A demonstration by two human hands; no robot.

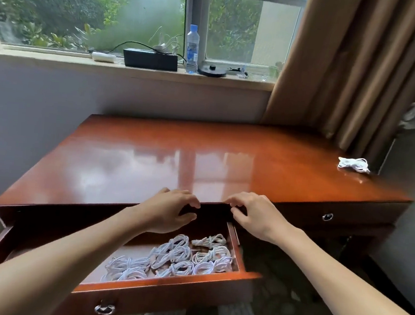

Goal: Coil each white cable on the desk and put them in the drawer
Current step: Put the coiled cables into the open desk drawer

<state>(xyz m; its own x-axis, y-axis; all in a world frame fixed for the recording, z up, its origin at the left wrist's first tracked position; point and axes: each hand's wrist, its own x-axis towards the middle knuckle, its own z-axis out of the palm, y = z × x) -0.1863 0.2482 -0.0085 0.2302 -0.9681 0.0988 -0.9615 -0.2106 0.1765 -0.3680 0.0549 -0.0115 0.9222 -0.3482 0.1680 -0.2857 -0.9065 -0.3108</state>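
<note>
One white cable (354,164) remains on the table (151,152), far to the right of and beyond my right hand (249,216), and it looks bunched. Both hands are empty, fingers loosely curled at the table's front edge, with the left hand (169,211) over the open drawer (164,294). Below them lie roughly a dozen coiled cables (175,260), overlapping, so the exact count is unclear. I'd reach right, tighten the loops, then drop it on the bare drawer floor left of the pile.

Daylit window (189,5) onto green foliage (52,0); pale wall (56,94) beneath the sill (34,60); tan curtain (360,57) at right.
</note>
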